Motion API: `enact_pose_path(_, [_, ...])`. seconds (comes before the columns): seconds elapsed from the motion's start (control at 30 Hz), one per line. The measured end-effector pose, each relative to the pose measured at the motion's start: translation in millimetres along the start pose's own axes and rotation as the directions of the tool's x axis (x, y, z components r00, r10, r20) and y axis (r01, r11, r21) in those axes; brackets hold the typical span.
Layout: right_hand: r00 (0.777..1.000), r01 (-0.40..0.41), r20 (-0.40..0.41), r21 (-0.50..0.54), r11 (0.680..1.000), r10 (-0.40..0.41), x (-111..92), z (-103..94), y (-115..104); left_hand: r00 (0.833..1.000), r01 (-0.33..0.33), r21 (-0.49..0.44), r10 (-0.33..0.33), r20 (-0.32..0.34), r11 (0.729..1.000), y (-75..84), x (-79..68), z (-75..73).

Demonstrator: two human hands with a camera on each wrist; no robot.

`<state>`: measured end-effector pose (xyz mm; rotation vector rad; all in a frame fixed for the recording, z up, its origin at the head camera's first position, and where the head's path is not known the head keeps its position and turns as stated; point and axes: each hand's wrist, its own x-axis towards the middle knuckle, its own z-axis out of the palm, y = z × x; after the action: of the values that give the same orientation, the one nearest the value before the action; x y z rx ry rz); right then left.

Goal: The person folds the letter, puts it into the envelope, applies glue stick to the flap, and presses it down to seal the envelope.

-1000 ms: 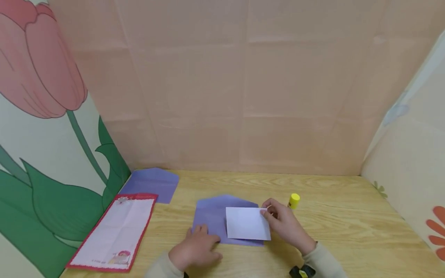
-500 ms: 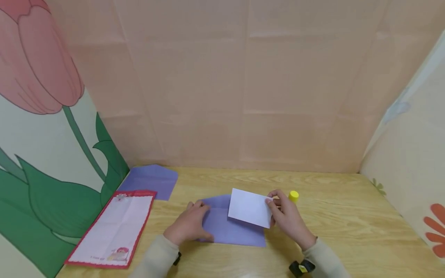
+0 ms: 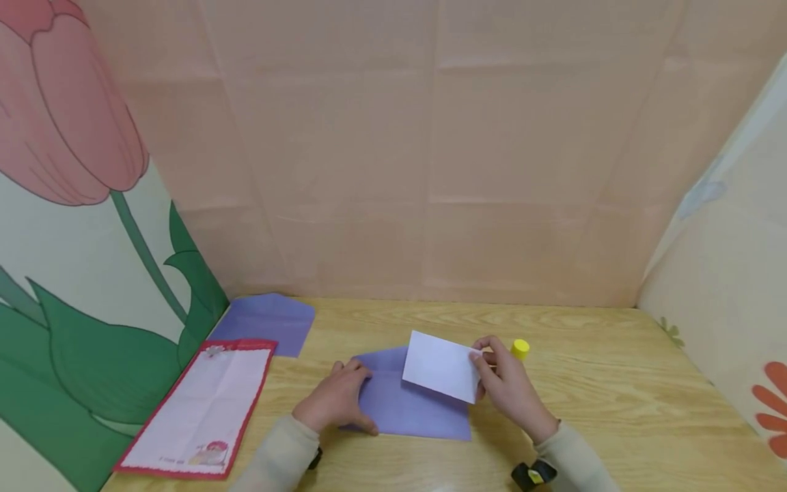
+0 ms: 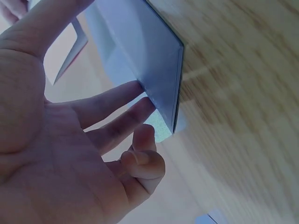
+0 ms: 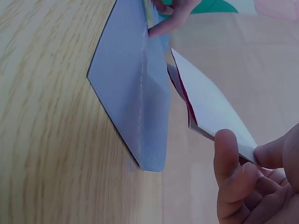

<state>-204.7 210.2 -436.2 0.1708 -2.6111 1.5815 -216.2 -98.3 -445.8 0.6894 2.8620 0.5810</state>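
Note:
A purple envelope (image 3: 412, 413) lies on the table with its flap opened away from the person. My left hand (image 3: 335, 400) holds its left edge, fingers at the upper side and thumb by the lower corner. In the left wrist view, two fingertips (image 4: 145, 103) touch the edge of the envelope's pocket (image 4: 145, 42). My right hand (image 3: 510, 389) pinches the right edge of a folded white card (image 3: 439, 365), raised and tilted over the envelope. From the right wrist, the card (image 5: 210, 100) shows red between its layers.
Behind the right hand stands a yellow-capped stick (image 3: 520, 349). At the left lies a red-bordered, white-faced flat packet (image 3: 199, 410), overlapping a second purple envelope (image 3: 270, 321). A pinkish sheet (image 3: 381, 157) hangs behind the wooden table (image 3: 602, 383).
My left hand has moved forward along the envelope's left side and spread its thumb and fingers there. The card has risen and tilted in my right hand; both hands are nearly still over the last half second.

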Motion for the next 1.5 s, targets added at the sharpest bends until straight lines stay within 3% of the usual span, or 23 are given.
enact_pose_path(0.43, [1.0, -0.006, 0.013, -0.011, 1.0, 0.006, 2, 1.3, 0, 0.999, 0.005, 0.027, -0.004, -0.049, 1.0, 3.3, -0.5, 2.8])
enact_pose_path(0.7, [1.0, -0.004, 0.017, 0.052, 0.999, 0.003, 5, 3.8, -4, 0.979, -0.083, 0.153, 0.109, -0.173, 0.985, 7.6, -2.7, 5.6])
enact_pose_path(0.93, [0.999, 0.016, 0.031, 0.114, 0.993, -0.019, 6, 8.9, -6, 0.96, -0.123, 0.24, 0.177, -0.219, 0.963, 13.5, -6.2, 5.2])
enact_pose_path(1.1, [0.997, 0.078, -0.002, 0.055, 0.995, -0.078, 6, 11.7, -5, 0.952, -0.13, 0.266, 0.196, -0.237, 0.955, 15.6, -7.6, 5.8])
enact_pose_path(1.3, [0.988, 0.139, -0.055, -0.095, 0.986, -0.144, 7, 13.2, -5, 0.95, -0.128, 0.276, 0.199, -0.243, 0.952, 16.4, -8.1, 6.6])
enact_pose_path(1.5, [0.978, 0.201, -0.031, -0.152, 0.968, -0.208, 6, 14.8, -2, 0.938, -0.149, 0.278, 0.225, -0.264, 0.949, 17.6, -8.6, 7.0])
